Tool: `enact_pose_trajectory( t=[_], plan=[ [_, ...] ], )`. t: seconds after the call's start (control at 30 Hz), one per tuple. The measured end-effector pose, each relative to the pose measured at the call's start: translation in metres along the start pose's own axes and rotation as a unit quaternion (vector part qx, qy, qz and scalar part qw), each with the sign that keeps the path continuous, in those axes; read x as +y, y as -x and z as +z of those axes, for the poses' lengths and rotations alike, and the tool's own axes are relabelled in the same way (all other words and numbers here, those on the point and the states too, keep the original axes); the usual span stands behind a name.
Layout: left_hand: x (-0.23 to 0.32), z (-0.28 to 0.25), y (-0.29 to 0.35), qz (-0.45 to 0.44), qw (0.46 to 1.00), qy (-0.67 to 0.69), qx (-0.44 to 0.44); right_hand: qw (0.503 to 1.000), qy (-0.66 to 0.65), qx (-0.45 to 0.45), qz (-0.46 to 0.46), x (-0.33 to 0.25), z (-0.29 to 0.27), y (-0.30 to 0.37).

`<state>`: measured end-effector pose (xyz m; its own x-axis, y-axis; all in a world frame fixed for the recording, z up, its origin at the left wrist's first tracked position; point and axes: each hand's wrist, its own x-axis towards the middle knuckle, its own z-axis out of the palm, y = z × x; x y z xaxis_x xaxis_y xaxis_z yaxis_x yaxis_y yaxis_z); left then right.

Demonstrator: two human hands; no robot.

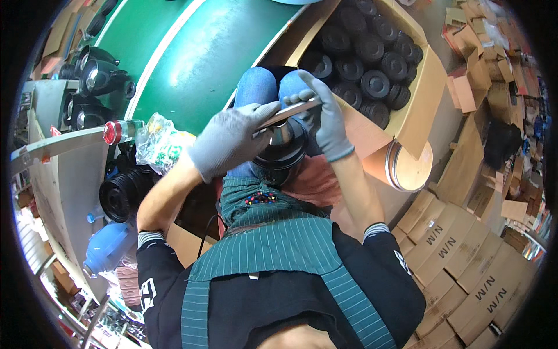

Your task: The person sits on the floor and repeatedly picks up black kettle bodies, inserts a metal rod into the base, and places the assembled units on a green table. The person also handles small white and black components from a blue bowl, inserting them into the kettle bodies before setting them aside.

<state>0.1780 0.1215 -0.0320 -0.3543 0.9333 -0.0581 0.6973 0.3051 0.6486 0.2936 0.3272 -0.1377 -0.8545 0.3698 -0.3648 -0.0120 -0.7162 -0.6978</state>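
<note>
Both my hands wear grey gloves and meet over my lap. The fingers of my left hand [229, 139] are closed round the near-left end of a long, flat metal bar [290, 111]. My right hand [330, 119] grips the bar's other end, its fingers partly hidden behind it. Just beneath the bar stands a shiny metal neck [283, 135] rising from a black round part [285, 156] between my thighs. Whether the bar touches the neck, I cannot tell. Several tiny coloured pieces [260, 198] lie on my striped green apron.
An open carton [430, 87] of black ribbed discs [375, 84] stands ahead on the right. Beside it is a round drum [415, 166]. Green belt surface [192, 64] runs ahead left, with black kettle-like vessels [99, 78] beyond a red-lidded jar [119, 132]. Stacked cartons [459, 262] fill the lower right.
</note>
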Motion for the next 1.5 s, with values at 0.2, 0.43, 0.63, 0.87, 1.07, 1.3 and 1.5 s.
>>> enact_pose_trajectory(
  t=[0.2,0.43,0.63,0.87,1.07,1.3,1.5],
  plan=[
    [0.091,0.03,0.014,-0.042,0.988,-0.136,0.067,0.968,0.122,-0.22,0.015,0.02,-0.009,-0.062],
    [0.087,0.047,0.031,-0.013,0.986,-0.047,0.16,0.966,-0.022,-0.244,0.083,0.019,-0.005,-0.031],
    [-0.015,0.036,0.045,-0.096,0.946,0.183,0.248,0.953,-0.011,-0.301,-0.046,-0.002,-0.016,0.063],
    [-0.061,0.033,-0.025,-0.028,0.899,0.437,0.026,0.725,0.407,-0.46,-0.311,-0.037,0.031,0.095],
    [-0.069,0.05,-0.086,0.071,0.922,0.366,-0.103,0.524,0.566,-0.593,-0.231,-0.035,0.069,0.104],
    [0.005,0.085,-0.137,0.168,0.848,0.402,-0.301,0.52,0.579,-0.589,-0.218,0.025,0.135,0.071],
    [-0.028,0.059,-0.143,0.184,0.938,0.231,-0.183,0.499,0.617,-0.582,-0.179,-0.012,0.134,0.071]
  ],
)
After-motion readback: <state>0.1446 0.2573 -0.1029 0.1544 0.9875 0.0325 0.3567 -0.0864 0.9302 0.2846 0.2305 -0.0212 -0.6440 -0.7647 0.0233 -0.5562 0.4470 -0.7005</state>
